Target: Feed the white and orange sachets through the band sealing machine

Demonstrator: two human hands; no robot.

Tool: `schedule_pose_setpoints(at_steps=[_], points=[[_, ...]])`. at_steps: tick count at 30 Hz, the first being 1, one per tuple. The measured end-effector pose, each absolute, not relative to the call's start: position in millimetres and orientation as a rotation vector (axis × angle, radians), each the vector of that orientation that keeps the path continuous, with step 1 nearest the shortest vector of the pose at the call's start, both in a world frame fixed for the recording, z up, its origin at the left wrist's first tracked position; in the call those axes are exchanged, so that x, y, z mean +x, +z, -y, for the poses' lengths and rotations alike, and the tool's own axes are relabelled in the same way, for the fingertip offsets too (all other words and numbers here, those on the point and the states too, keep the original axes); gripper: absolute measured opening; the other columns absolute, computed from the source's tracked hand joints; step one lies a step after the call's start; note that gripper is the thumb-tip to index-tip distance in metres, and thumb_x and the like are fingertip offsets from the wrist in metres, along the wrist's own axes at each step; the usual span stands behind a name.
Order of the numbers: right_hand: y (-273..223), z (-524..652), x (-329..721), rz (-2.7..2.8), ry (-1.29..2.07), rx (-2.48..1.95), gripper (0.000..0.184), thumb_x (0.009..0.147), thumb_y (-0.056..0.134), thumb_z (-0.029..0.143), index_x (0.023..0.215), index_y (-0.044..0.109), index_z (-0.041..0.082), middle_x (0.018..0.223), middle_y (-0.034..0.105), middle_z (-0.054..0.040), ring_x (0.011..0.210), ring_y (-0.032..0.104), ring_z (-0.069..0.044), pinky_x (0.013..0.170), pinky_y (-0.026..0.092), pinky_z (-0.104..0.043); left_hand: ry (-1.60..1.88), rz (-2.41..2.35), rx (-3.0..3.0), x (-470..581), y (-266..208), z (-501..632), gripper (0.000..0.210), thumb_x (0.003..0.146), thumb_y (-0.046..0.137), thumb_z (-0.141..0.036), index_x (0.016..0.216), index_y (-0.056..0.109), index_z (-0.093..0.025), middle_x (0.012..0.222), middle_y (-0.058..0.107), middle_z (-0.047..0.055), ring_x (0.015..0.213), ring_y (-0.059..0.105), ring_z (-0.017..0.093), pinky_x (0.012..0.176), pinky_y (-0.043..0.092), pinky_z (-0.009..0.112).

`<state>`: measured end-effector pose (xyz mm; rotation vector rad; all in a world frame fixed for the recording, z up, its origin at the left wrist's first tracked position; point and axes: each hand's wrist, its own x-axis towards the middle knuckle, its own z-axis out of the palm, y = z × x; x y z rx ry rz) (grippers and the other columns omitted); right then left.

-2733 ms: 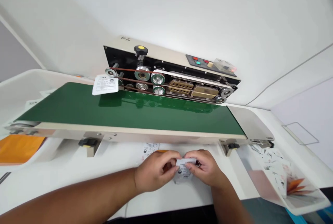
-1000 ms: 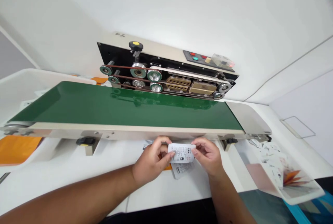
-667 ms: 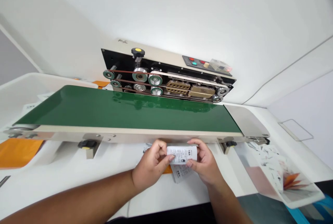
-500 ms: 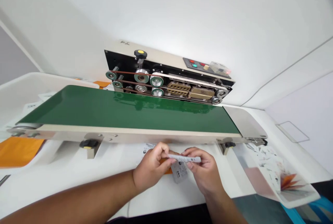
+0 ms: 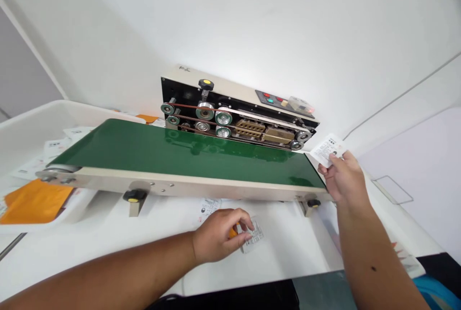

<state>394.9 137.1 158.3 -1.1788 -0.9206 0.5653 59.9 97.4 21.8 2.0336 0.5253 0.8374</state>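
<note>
My right hand (image 5: pixel 344 178) is raised at the right end of the band sealer. Its thumb and fingers pinch a flat white printed packet (image 5: pixel 327 150), held beside the sealer's infeed end. My left hand (image 5: pixel 225 235) is over the table in front of the conveyor, its curved fingers and thumb apart. Just beyond its fingertips a second printed packet (image 5: pixel 257 234) lies on the table. Between finger and thumb a bit of an orange packet (image 5: pixel 234 230) shows, mostly hidden by the hand. Another printed packet (image 5: pixel 210 208) lies partly under the conveyor edge.
The band sealer (image 5: pixel 245 108), with rollers and heating blocks, stands behind a green conveyor belt (image 5: pixel 173 156). A white bin (image 5: pixel 32 115) at left holds orange and white packets. At right, my forearm partly covers another bin (image 5: pixel 414 266). Black knobs (image 5: pixel 135 196) jut from the conveyor's front.
My hands have separated. The right one has carried a packet up and right to the sealer's end, turning its printed face into view. The left one stays low, its fingers now apart.
</note>
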Motion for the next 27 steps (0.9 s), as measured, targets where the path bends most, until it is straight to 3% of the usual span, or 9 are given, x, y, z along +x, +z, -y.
schedule_pose_setpoints(at_steps=[3, 9, 15, 18, 20, 22, 24, 27], points=[[157.6, -150.7, 428.1, 0.895, 0.599, -1.279, 0.041, 0.060, 0.083, 0.022, 0.096, 0.063, 0.019, 0.089, 0.067, -0.0025, 0.054, 0.046, -0.006, 0.042, 0.037, -0.017, 0.833, -0.548, 2.063, 61.1, 22.2, -96.9, 0.011, 0.092, 0.064, -0.028, 0.102, 0.064, -0.022, 0.095, 0.074, 0.003, 0.086, 0.069, 0.018, 0.079, 0.053, 0.027], [143.7, -154.6, 439.7, 0.877, 0.765, -1.404, 0.042, 0.058, 0.083, 0.024, 0.097, 0.071, 0.015, 0.064, 0.057, 0.0022, 0.048, 0.041, -0.007, 0.038, 0.035, -0.018, 0.829, -0.556, 2.103, 62.3, 23.8, -96.9, 0.006, 0.092, 0.062, -0.025, 0.097, 0.064, -0.022, 0.089, 0.074, 0.003, 0.082, 0.068, 0.019, 0.077, 0.050, 0.027], [147.9, -172.9, 426.4, 0.948, 0.796, -1.473, 0.043, 0.063, 0.085, 0.030, 0.100, 0.072, 0.012, 0.070, 0.061, -0.0020, 0.050, 0.043, -0.007, 0.043, 0.036, -0.020, 0.824, -0.551, 2.123, 63.2, 25.2, -98.5, 0.007, 0.093, 0.057, -0.023, 0.094, 0.064, -0.021, 0.086, 0.074, 0.003, 0.081, 0.067, 0.019, 0.075, 0.049, 0.028], [152.1, -166.8, 407.3, 1.050, 0.405, -1.624, 0.040, 0.073, 0.078, 0.039, 0.106, 0.072, 0.015, 0.089, 0.067, -0.0063, 0.063, 0.053, -0.012, 0.051, 0.043, -0.023, 0.784, -0.529, 2.161, 64.5, 21.8, -99.7, 0.010, 0.090, 0.062, -0.022, 0.099, 0.066, -0.022, 0.093, 0.075, 0.006, 0.091, 0.067, 0.022, 0.080, 0.052, 0.032], [148.7, -151.2, 386.3, 1.059, -0.042, -1.601, 0.036, 0.082, 0.070, 0.041, 0.109, 0.071, 0.018, 0.104, 0.067, -0.0085, 0.080, 0.060, -0.017, 0.064, 0.050, -0.028, 0.716, -0.477, 2.218, 64.1, 18.7, -99.7, 0.026, 0.084, 0.072, -0.025, 0.110, 0.067, -0.023, 0.113, 0.074, 0.009, 0.110, 0.065, 0.027, 0.094, 0.051, 0.039], [136.2, -129.2, 362.0, 1.111, -0.326, -1.457, 0.028, 0.089, 0.062, 0.039, 0.107, 0.071, 0.019, 0.107, 0.066, -0.0102, 0.093, 0.062, -0.021, 0.078, 0.053, -0.034, 0.611, -0.418, 2.302, 62.5, 15.3, -98.8, 0.052, 0.079, 0.080, -0.033, 0.127, 0.064, -0.024, 0.139, 0.064, 0.012, 0.132, 0.053, 0.035, 0.113, 0.039, 0.051], [115.3, -105.4, 338.7, 1.307, -0.370, -1.263, 0.017, 0.091, 0.061, 0.031, 0.101, 0.071, 0.021, 0.098, 0.068, -0.0099, 0.092, 0.064, -0.024, 0.081, 0.053, -0.040, 0.504, -0.385, 2.378, 60.6, 12.1, -97.5, 0.070, 0.078, 0.081, -0.041, 0.142, 0.055, -0.026, 0.154, 0.050, 0.012, 0.146, 0.038, 0.039, 0.122, 0.021, 0.060], [79.8, -74.6, 311.4, 1.770, -0.141, -1.023, 0.024, 0.088, 0.060, 0.016, 0.106, 0.071, 0.026, 0.084, 0.069, -0.0070, 0.077, 0.065, -0.024, 0.071, 0.054, -0.041, 0.453, -0.371, 2.428, 61.1, 8.6, -96.3, 0.067, 0.084, 0.076, -0.043, 0.145, 0.052, -0.028, 0.151, 0.055, 0.010, 0.147, 0.037, 0.038, 0.124, 0.012, 0.062]])
